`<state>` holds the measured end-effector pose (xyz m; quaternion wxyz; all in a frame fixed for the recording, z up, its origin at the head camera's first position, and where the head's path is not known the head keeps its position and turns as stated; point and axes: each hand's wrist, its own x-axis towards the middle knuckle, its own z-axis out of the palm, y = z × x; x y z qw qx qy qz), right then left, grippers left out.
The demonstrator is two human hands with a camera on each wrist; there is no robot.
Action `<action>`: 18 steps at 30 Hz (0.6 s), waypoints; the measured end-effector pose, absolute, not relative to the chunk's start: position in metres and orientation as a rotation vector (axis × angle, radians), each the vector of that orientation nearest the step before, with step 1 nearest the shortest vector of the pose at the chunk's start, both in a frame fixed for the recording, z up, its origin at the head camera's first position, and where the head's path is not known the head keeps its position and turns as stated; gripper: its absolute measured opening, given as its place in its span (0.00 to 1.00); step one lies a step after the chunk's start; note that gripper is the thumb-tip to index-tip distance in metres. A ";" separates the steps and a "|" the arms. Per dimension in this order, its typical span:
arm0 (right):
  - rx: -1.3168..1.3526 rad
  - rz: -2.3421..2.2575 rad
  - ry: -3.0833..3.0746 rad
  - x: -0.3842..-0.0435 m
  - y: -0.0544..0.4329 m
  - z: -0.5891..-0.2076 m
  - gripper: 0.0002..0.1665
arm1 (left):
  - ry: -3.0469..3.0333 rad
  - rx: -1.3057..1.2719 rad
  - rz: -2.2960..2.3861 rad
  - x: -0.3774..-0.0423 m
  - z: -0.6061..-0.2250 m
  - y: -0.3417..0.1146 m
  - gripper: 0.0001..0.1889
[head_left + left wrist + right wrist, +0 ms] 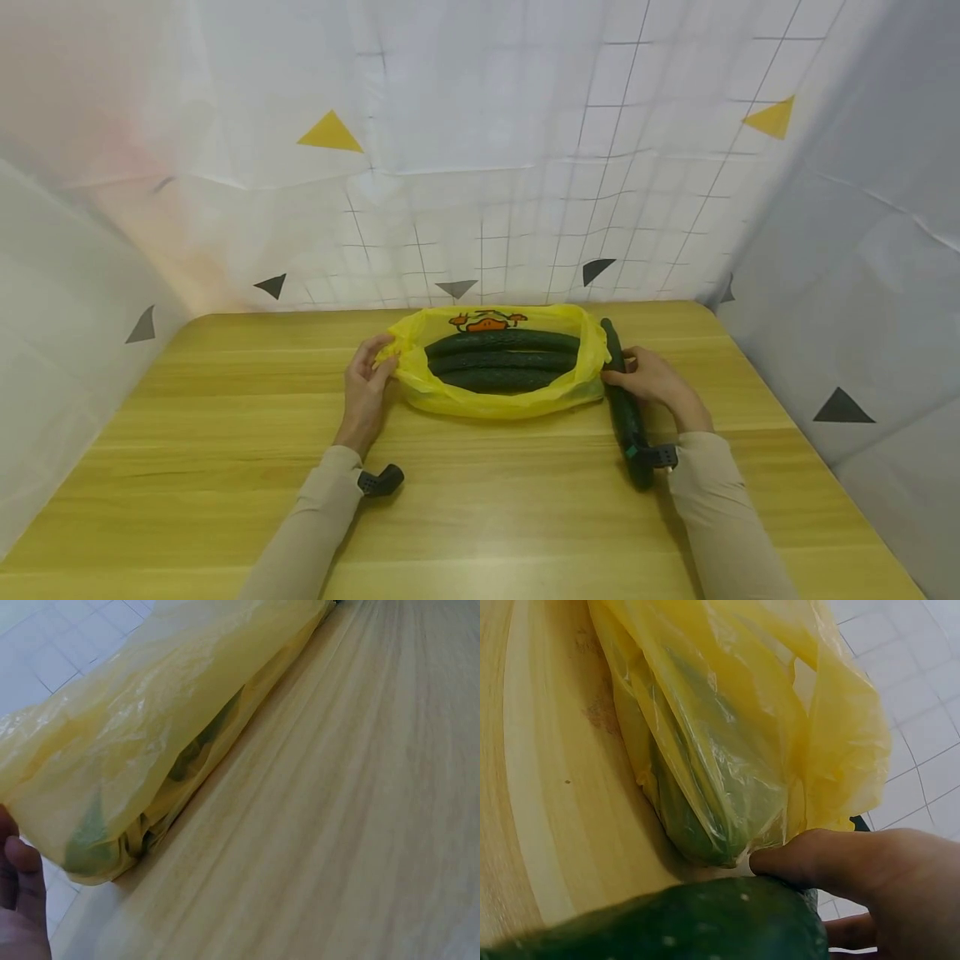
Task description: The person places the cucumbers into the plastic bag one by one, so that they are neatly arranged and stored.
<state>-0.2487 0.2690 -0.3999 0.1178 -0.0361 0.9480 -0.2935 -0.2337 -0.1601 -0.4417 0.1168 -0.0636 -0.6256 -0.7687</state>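
A yellow plastic bag lies on its side on the table, its mouth spread wide, with an orange print on its far inner side. Three dark green cucumbers lie side by side in it. At the bag's left end, my left hand pinches the rim between thumb and fingers. My right hand grips another cucumber just outside the right end, thumb across its near side. In the right wrist view this cucumber fills the bottom, close beside the bag; the far fingers are mostly hidden.
The wood-grain table stretches around the bag on all sides. White sheeting with grid lines and coloured triangles stands behind the table's back edge and along both sides. A black wrist camera juts from the left sleeve.
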 end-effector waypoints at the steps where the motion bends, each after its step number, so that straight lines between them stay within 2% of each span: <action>1: -0.103 -0.862 2.776 -0.249 0.269 -0.400 0.45 | -1.830 -0.187 -2.253 -0.234 -0.442 -0.160 0.19; 18: -0.023 -0.887 2.804 -0.250 0.269 -0.403 0.44 | -1.831 -0.188 -2.253 -0.234 -0.443 -0.160 0.18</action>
